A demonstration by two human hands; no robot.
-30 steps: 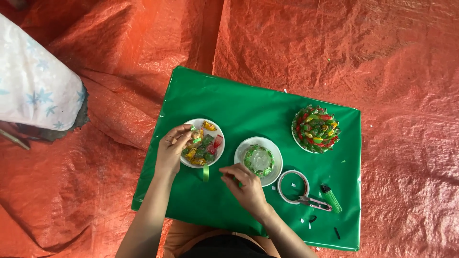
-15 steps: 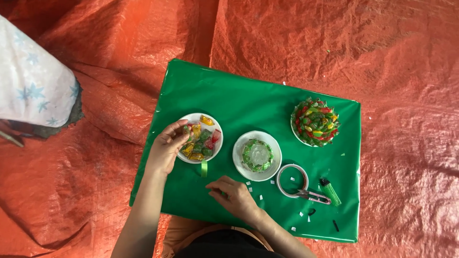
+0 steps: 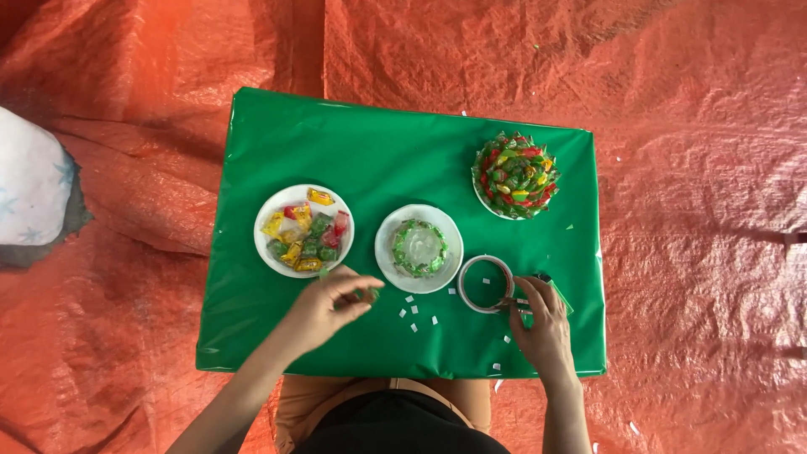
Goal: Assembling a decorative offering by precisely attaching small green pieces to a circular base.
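An orange tarp (image 3: 689, 126) covers the ground; on it stands one low table wrapped in green sheet (image 3: 387, 143), with a white patterned cloth (image 3: 34, 189) at the far left edge. Three white plates sit on the green: the left plate (image 3: 262, 244) holds loose wrapped candies (image 3: 304, 235), roughly ten in yellow, red and green; the middle plate (image 3: 450, 252) carries one ring of green candies (image 3: 419, 248) around a clear centre; the far right plate is nearly hidden under one finished mound of candies (image 3: 514, 175). One tape roll (image 3: 485, 284) lies just right of the middle plate. About a dozen small white tape bits (image 3: 412, 309) are scattered on the green near the front. The left hand (image 3: 324, 307) hovers near the front of the left plate, fingers pinched narrow on a small green candy (image 3: 366, 293). The right hand (image 3: 545, 324) rests at the tape roll, fingers curled on something small beside it; what exactly it grips, I cannot tell. Judgement: a wrapped candy is light, hard inside, with slippery crinkly wrap; best pinched across its body or by a twisted end. Tape roll is light, stiff, sticky at the free end.
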